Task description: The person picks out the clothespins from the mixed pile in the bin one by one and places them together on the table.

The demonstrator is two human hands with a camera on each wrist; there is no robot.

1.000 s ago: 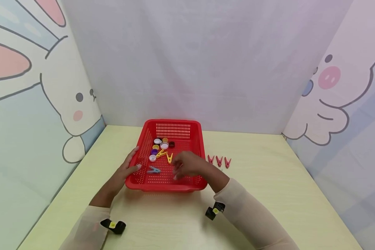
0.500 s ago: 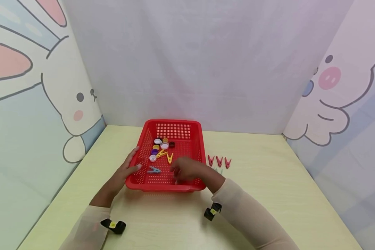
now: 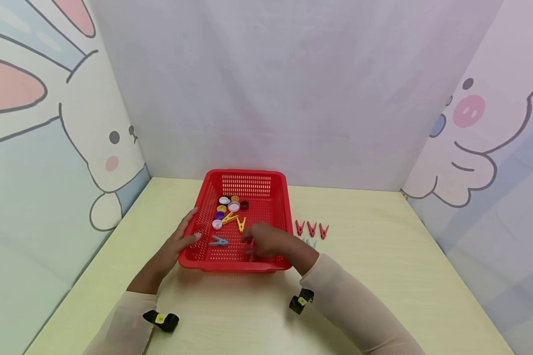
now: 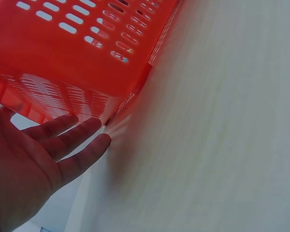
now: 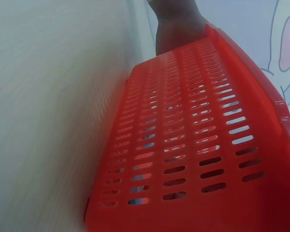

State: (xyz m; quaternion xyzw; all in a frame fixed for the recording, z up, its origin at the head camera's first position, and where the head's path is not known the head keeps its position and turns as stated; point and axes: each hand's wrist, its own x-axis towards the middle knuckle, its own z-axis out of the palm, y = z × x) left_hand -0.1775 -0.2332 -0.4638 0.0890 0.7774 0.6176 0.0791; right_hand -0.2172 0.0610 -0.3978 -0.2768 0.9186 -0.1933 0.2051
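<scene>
My left hand (image 3: 176,242) grips the left wall of the red basket (image 3: 237,267), thumb over the rim inside; in the left wrist view its fingers (image 4: 82,145) lie along the outside of the basket (image 4: 87,58). The right hand (image 3: 268,240) reaches down inside the basket's right front part, fingers bent downward. By its fingertips show bits of something red and greyish-blue; whether they are held cannot be seen. In the basket lie a blue clip (image 3: 219,241), two yellow clips, one (image 3: 241,225) left of the right hand, and several caps (image 3: 233,207).
On the table (image 3: 364,266), right of the basket, three red clips (image 3: 312,229) stand in a row, with pale blue-green clips (image 3: 310,242) just in front, partly behind my right wrist. A grey cloth wall (image 3: 266,98) rises behind the table.
My right hand has shifted slightly left and lower in the basket; the pale clips by its wrist show more. My left hand has stayed on the basket.
</scene>
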